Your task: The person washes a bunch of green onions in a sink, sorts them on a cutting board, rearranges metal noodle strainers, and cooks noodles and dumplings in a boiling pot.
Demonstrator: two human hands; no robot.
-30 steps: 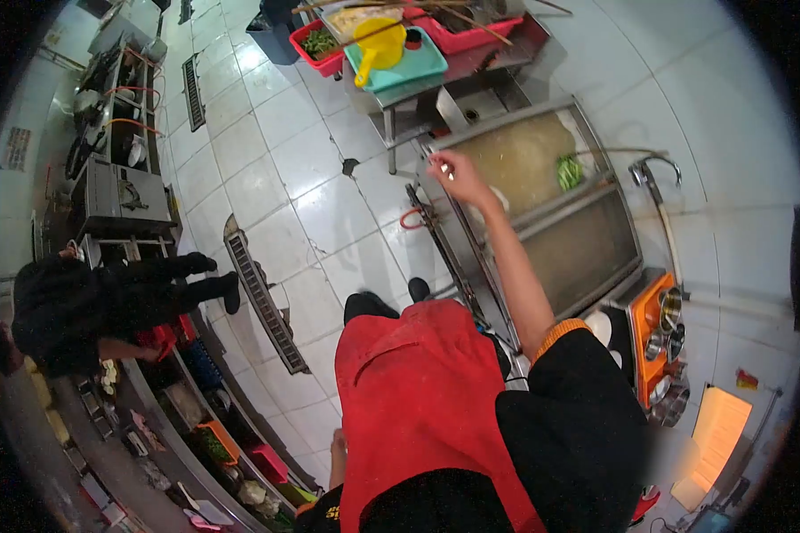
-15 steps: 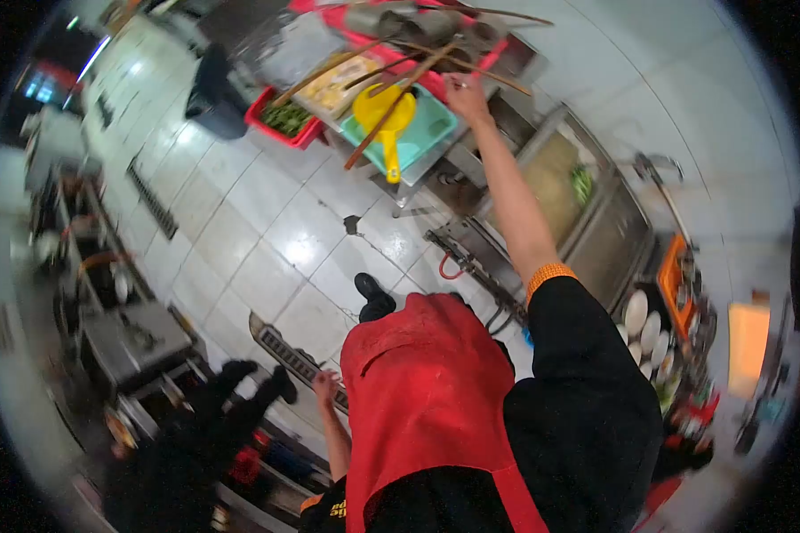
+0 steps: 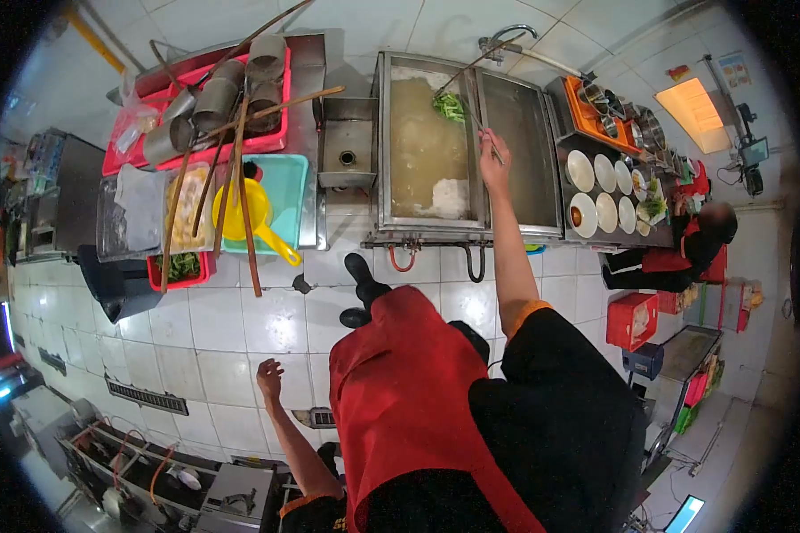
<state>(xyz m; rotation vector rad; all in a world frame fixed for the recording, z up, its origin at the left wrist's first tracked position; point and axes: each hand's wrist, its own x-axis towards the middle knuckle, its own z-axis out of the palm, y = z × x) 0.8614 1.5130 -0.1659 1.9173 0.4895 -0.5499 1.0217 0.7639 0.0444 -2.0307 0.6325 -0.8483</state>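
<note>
vats (image 3: 431, 222) between sink (image 3: 347, 131) and bowls (image 3: 604, 172) | scoop (image 3: 260, 210) on tray (image 3: 291, 191) | tray left of sink

Cool white light in here, fairly bright, apparently from overhead. Hot glare spots on the floor tiles (image 3: 271, 329), softer sheen on the steel tank (image 3: 436, 222). Lit screen (image 3: 686, 513) glows low right, orange panel (image 3: 695, 114) reads bright upper right. Floor goes greyer below the small sink (image 3: 347, 133); black sleeve (image 3: 560, 417) loses most detail. Heavy fisheye: straight lines bow, corners black. Middle crisp, right hand (image 3: 495, 162) included; far edges soft.
</note>
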